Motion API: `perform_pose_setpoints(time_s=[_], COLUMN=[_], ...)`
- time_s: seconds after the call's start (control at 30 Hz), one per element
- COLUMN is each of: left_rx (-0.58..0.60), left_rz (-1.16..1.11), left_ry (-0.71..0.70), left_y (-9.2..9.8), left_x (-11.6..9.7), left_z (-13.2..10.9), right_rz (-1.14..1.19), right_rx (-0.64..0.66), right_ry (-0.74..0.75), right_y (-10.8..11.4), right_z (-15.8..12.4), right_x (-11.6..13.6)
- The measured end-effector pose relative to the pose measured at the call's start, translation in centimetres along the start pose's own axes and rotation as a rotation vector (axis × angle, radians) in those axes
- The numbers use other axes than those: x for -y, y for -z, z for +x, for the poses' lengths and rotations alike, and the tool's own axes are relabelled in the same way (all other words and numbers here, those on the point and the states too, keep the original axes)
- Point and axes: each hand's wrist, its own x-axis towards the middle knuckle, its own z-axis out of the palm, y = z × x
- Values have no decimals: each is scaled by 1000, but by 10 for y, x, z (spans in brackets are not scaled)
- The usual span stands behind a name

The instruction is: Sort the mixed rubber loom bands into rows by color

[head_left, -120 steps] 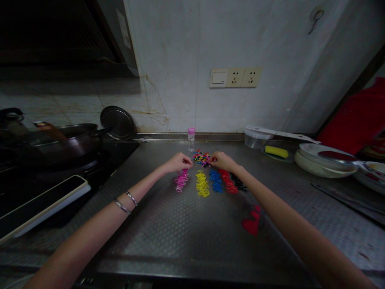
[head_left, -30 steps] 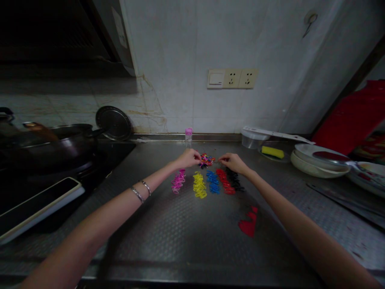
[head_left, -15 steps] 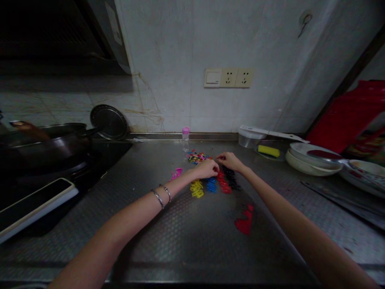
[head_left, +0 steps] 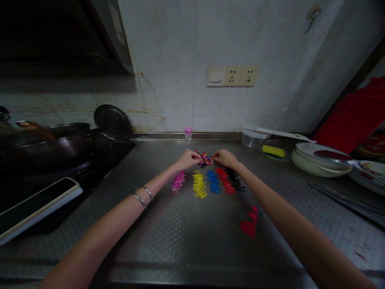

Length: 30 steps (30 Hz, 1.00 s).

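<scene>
A mixed pile of small coloured rubber bands (head_left: 205, 159) lies on the metal counter between my two hands. My left hand (head_left: 189, 159) reaches the pile's left side, thumb and fingers pinched together. On its right side, my right hand (head_left: 226, 158) also has its fingertips closed; whatever either pinch holds is too small to make out. Nearer me, sorted rows of bands lie side by side: pink (head_left: 178, 182), yellow (head_left: 199, 184), blue (head_left: 213, 181), red (head_left: 225, 181) and black (head_left: 236, 180). My right hand and wrist pass just above the black row's far end.
A small clear bottle with a pink cap (head_left: 188, 130) stands behind the pile. A red heart-like shape (head_left: 249, 224) marks the counter near my right forearm. Right are a plastic tub (head_left: 254, 139), a sponge (head_left: 273, 151) and bowls (head_left: 315, 166); left, a pan (head_left: 60, 144) and a phone-like device (head_left: 39, 208).
My left hand has moved from above the blue and red rows back and left to the pile, uncovering the rows. My right hand stays near the pile's right side. The view has shifted slightly.
</scene>
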Motion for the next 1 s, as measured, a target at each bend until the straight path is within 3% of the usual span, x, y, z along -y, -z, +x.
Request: perform_pose_setpoints(time_s=[0.3, 0.5, 0.77, 1.0], left_rx=[-107, -104, -35, 79], left_rz=[27, 91, 206, 229], left_ry=[111, 175, 123, 56], left_y=[27, 35, 26, 5], left_x=[34, 44, 34, 9], left_z=[-12, -16, -12, -10], right_rz=[43, 184, 266, 241], right_rx=[-61, -113, -53, -18], right_ry=[-39, 169, 306, 346], right_y=[5, 16, 22, 23], right_z=[-2, -21, -67, -78], right_x=[-9, -15, -13, -12])
